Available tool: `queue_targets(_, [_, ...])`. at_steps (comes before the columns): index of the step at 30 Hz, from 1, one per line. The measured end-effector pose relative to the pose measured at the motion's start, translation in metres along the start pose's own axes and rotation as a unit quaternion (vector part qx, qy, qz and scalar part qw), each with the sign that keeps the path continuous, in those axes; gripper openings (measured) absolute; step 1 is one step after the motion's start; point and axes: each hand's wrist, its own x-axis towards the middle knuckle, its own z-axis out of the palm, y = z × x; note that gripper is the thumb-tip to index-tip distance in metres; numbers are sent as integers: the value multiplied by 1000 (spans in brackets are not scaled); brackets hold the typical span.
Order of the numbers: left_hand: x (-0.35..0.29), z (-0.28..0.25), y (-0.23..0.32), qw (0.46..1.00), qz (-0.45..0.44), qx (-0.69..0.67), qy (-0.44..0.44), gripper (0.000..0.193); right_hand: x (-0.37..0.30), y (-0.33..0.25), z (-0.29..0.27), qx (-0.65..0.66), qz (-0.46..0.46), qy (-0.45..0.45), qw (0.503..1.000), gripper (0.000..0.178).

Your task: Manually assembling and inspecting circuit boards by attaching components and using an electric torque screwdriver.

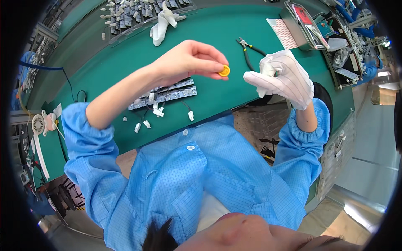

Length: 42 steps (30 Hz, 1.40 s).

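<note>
My bare left hand is raised over the green table. Its thumb and fingertips pinch a small yellow disc with a raised rim, which looks like a rolled-up finger cot. Across from it, my right hand wears a white striped glove. The fingers of that hand are curled in, and a white bit shows between them and the thumb; what it is I cannot make out. A gap separates the two hands. Beneath my left forearm lie strips of circuit boards with dark wires and white connectors.
Cutters with black and yellow handles lie beyond my right hand. A crumpled white glove rests by a clear tray of boards at the back. A metal box stands at the far right, a small fan at the left.
</note>
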Motion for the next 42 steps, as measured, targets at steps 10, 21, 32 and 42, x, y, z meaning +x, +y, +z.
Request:
queue_targets(10, [-34, 4, -20, 986, 73, -149, -9, 17, 44, -21, 24, 48, 122, -5, 991, 38])
queue_targets(21, [-45, 4, -22, 982, 108, -152, 32, 20, 58, -31, 28, 52, 169, -2, 984, 46])
queue_targets(32, [-63, 3, -16, 971, 187, 100, 112, 22, 65, -34, 36, -231, 20, 74, 970, 49])
queue_targets(42, [-66, -5, -15, 963, 218, 132, 90, 22, 70, -28, 38, -59, 88, -3, 994, 49])
